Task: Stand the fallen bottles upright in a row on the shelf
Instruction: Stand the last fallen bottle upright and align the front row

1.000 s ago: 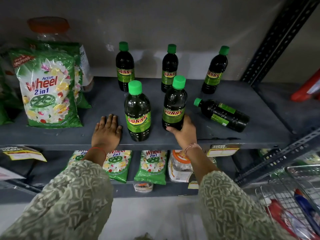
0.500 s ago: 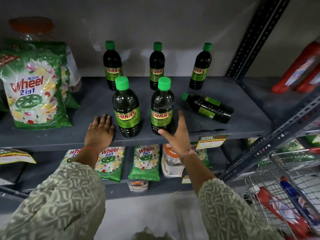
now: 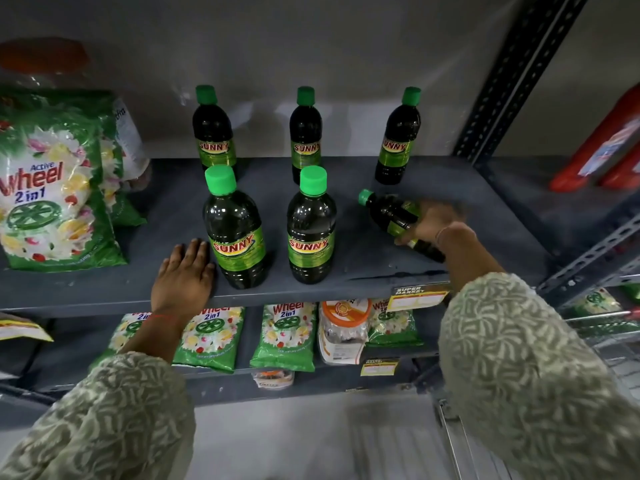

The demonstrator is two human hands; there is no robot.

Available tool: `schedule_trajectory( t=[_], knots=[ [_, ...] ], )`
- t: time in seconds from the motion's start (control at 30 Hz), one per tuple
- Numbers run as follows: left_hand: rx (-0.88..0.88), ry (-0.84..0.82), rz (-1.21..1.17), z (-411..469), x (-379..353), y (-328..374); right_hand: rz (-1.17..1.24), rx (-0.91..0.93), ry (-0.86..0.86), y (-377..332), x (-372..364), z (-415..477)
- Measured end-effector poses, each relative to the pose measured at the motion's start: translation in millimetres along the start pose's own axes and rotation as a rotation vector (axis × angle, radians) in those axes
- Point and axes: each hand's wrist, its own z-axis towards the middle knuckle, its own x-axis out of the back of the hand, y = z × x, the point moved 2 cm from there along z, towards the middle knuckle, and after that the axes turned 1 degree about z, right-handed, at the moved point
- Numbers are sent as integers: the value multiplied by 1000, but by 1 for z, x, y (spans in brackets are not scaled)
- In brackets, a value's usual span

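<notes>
- The grey metal shelf (image 3: 156, 216) carries six dark Sunny bottles with green caps.
- Three stand upright at the back: back left bottle (image 3: 213, 133), back middle bottle (image 3: 305, 136), back right bottle (image 3: 398, 140).
- Two stand upright in front, side by side: front left bottle (image 3: 235, 237), front right bottle (image 3: 311, 233).
- The fallen bottle (image 3: 388, 211) lies on its side to their right, cap pointing left and back.
- The right hand (image 3: 434, 225) is blurred; its fingers wrap over the fallen bottle's body, grasping it.
- The left hand (image 3: 183, 275) lies flat on the shelf's front edge, fingers released, just beside the front left bottle.
- A Wheel detergent packet (image 3: 52, 202) leans at the shelf's left.
</notes>
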Motion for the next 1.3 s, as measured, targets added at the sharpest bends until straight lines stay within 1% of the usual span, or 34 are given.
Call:
schedule_trajectory(
  t=[0.1, 0.13, 0.2, 0.27, 0.3, 0.4, 0.47, 0.53, 0.63, 0.7, 0.77, 0.87, 0.97, 1.03, 1.1, 1.13, 1.2, 1.3],
  knots=[
    [-3, 13, 9, -1, -1, -1, 185, -59, 184, -12, -1, -1],
    [-3, 17, 8, -1, -1, -1, 299, -83, 229, -18, 0, -1],
    [-2, 25, 10, 0, -1, -1, 627, -105, 303, -31, -4, 6],
    [6, 17, 15, -1, -1, -3, 913, -67, 380, -46, -14, 8],
    [13, 10, 17, -1, -1, -2, 1005, -37, 414, -51, -21, 8],
    [30, 9, 16, 0, 0, -4, 1185, 42, 495, -61, -38, 5],
    [26, 15, 18, 2, 2, -4, 1215, 117, 552, -64, -40, 3],
    [35, 26, 5, 1, 3, -6, 1158, 159, 588, -68, -44, 3],
    [29, 14, -7, -2, 2, -3, 1065, 53, 599, -69, -55, -1],
    [24, 15, -9, -3, 2, 0, 1042, 38, 620, -65, -59, -6],
    [31, 17, -1, -3, 1, 0, 1083, 62, 603, -60, -58, -8],
    [27, 25, 0, -1, 1, 1, 1150, 104, 512, -54, -62, -8],
    [18, 28, 2, -2, 1, 1, 1101, 108, 521, -59, -60, -9],
    [20, 26, 3, -1, 1, 1, 958, 32, 536, -62, -57, -9],
    [21, 20, 5, -1, 1, 0, 986, 48, 525, -59, -59, -8],
    [21, 19, 7, -1, 1, -1, 1042, 52, 493, -55, -61, -7],
    [19, 17, 10, -1, 0, -1, 1149, 38, 361, -47, -62, -5],
    [21, 21, 2, -1, 0, -1, 1181, 113, 164, -34, -61, 2]
  ],
)
